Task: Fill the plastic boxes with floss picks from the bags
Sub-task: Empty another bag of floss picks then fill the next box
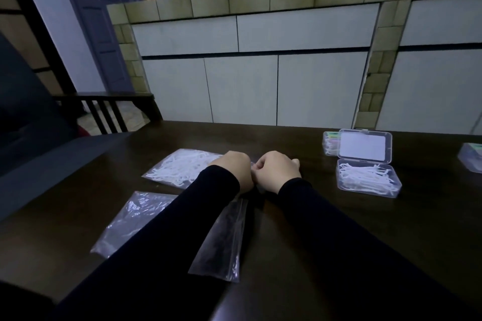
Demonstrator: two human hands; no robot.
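Both hands meet at the middle of the frame over the dark counter (pixel 300 229), in black sleeves. The left hand (pixel 232 171) and the right hand (pixel 277 169) have their fingers curled at the edge of a full bag of white floss picks (pixel 182 167), which lies left of centre; what exactly they pinch is hidden behind the knuckles. Two flat clear bags lie nearer, one at lower left (pixel 130 219), one below the hands (pixel 224 242). At right, an open plastic box (pixel 367 177) holds floss picks, its lid standing up. Behind it sits a second box (pixel 330 143); a third box (pixel 471 156) is cut by the right edge.
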